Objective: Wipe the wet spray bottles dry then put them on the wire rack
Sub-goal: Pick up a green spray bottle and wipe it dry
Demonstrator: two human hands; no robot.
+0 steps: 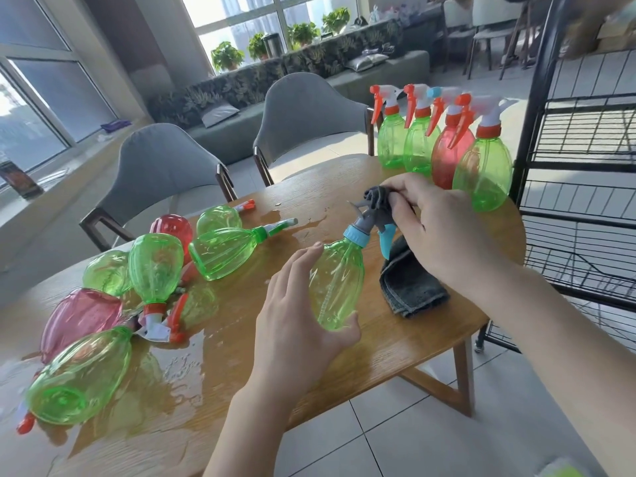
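a green bottle (339, 287) with a blue collar and grey spray head is tilted over the worktop (395, 342), its head pointing up and away. the left hand (303, 325) holds its body: the thumb curls under the bottom end and the fingers reach up along the left side. the right hand (444, 222) pinches a dark grey cloth (409, 280) against the spray head, so this grip is closed on the cloth. the top of the cloth is bunched over the head, and the rest hangs down and lies folded on the worktop just right of the bottle.

at the far right edge of the worktop four bottles stand upright in a close row: two green ones (392, 139), a red one (447, 156) and one more green one (483, 173) nearest. all have white and orange spray heads.

on the left side of the worktop a pile of bottles lies on its sides, some touching each other. most are green (79, 376), a few are red (79, 318). one green bottle (223, 249) lies near the middle with its head pointing right. a puddle of water (165, 383) spreads under and around the pile and shines in the light.

a black wire rack (581, 160) stands just right of the worktop, next to the upright row. two grey chairs (161, 166) sit on the far side. behind them are a long sofa (241, 115), green plants (227, 56) and big windows.
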